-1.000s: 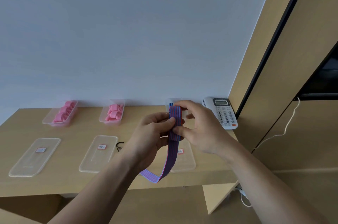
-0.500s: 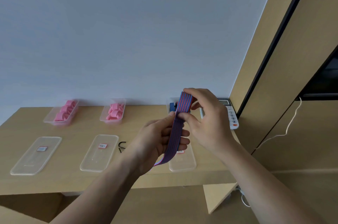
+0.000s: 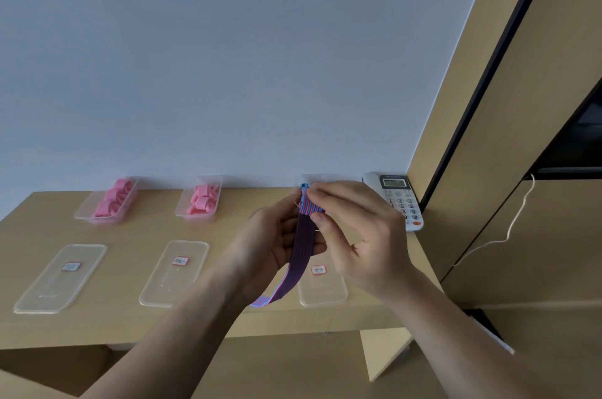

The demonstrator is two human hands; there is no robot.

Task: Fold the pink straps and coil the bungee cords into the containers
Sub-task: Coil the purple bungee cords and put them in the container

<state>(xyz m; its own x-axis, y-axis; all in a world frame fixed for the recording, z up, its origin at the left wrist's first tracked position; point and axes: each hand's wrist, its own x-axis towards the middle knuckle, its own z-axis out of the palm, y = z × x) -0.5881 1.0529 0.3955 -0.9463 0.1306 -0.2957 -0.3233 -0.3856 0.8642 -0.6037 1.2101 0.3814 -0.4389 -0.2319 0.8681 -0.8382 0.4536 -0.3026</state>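
Both my hands hold a flat red-and-blue striped bungee cord (image 3: pixel 301 252) above the wooden desk (image 3: pixel 130 327). My right hand (image 3: pixel 356 235) pinches its coiled upper end between thumb and fingers. My left hand (image 3: pixel 270 242) grips the cord just left of that coil, and the loose tail hangs down past my left wrist. Two clear containers with folded pink straps (image 3: pixel 112 198) (image 3: pixel 202 199) stand at the back of the desk. A third clear container (image 3: pixel 321 178) sits behind my hands, mostly hidden.
Three clear lids with red-edged labels lie along the desk's front: left lid (image 3: pixel 60 278), middle lid (image 3: pixel 174 271), right lid (image 3: pixel 322 284). A white desk phone (image 3: pixel 399 199) sits at the back right by a wooden cabinet (image 3: pixel 521 170). A white cable (image 3: pixel 508 229) hangs there.
The coiled end has come down from its raised position to sit between both hands, and the hanging tail has grown shorter than it was a second ago.
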